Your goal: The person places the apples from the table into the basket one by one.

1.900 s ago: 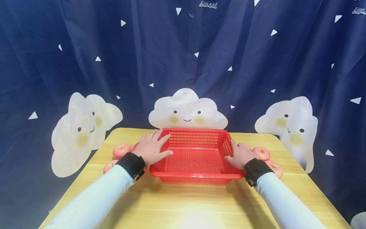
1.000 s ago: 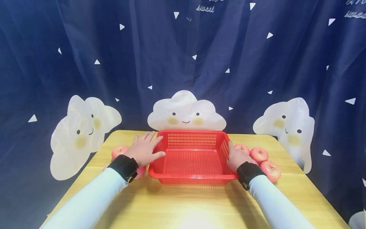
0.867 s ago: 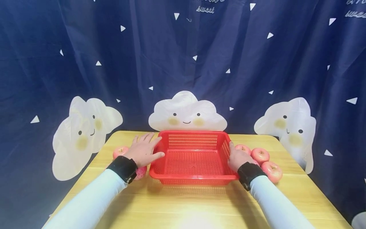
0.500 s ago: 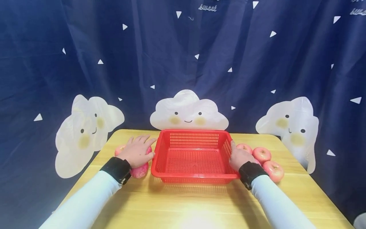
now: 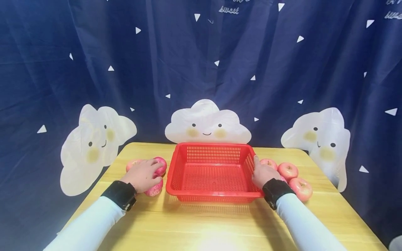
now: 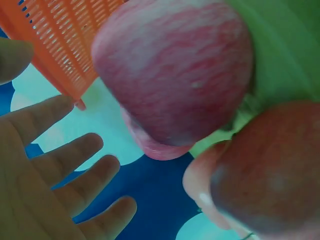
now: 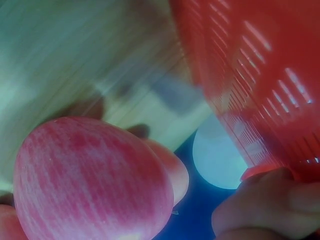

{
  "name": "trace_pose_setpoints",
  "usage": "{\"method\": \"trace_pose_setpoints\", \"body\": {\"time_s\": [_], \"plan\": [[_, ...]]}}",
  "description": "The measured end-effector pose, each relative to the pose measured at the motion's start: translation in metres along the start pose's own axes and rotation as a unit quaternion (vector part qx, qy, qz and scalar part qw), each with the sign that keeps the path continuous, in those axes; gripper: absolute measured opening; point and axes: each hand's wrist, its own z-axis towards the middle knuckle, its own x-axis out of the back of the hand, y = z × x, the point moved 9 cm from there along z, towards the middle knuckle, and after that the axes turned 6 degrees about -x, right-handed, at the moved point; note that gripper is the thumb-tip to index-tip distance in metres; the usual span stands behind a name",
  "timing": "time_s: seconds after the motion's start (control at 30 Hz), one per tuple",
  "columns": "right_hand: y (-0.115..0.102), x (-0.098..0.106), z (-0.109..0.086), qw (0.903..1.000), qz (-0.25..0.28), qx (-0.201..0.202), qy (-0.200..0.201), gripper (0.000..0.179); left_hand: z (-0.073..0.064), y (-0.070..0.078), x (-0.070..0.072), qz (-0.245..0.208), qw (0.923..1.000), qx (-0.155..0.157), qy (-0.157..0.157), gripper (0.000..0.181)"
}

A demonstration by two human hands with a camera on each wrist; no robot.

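Note:
A red plastic basket [image 5: 213, 193] with slotted sides stands upright on the table. To its left, my left hand [image 5: 142, 176] reaches over a cluster of apples, palm down and fingers spread. A deep red apple [image 5: 160, 166] and a speckled apple [image 5: 154, 188] show at its fingertips; a paler apple [image 5: 133, 164] is partly covered by the hand. In the left wrist view the fingers [image 6: 82, 155] are nearly straight, apart from a large apple [image 6: 175, 70]. My right hand [image 5: 263, 174] holds the basket's right rim, its bunched fingers [image 7: 260, 205] at the rim in the right wrist view.
Several apples lie right of the basket beside my right hand, among them a middle apple [image 5: 288, 170] and a nearer apple [image 5: 300, 189]. Bare wood shows on the near part of the table [image 5: 194, 226]. A dark blue curtain [image 5: 267, 90] with cloud prints hangs behind.
My left hand has left the basket's left rim and moved left and nearer, over the apples there. My right hand stays at the right rim, its thumb no longer visible inside the basket.

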Motion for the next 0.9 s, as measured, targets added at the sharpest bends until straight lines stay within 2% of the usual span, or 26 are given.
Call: {"method": "trace_pose_setpoints", "body": {"time_s": [0.17,0.43,0.67,0.9], "plan": [[0.001,0.001,-0.003,1.0,0.004,-0.003,0.004,0.072,-0.007,-0.002,-0.005,-0.006,1.0,-0.005,0.004,0.059],[0.002,0.0,-0.001,0.9999,0.001,-0.013,-0.003,0.075,-0.011,-0.002,-0.017,-0.008,0.9997,0.01,-0.021,0.063],[-0.001,0.004,0.002,0.9996,-0.006,0.011,0.024,0.072,-0.01,-0.003,-0.024,-0.007,0.9997,0.012,-0.021,0.062],[-0.003,0.002,-0.002,0.9989,-0.016,0.022,0.038,0.071,-0.014,0.002,-0.032,0.01,0.9998,-0.012,-0.011,0.065]]}}
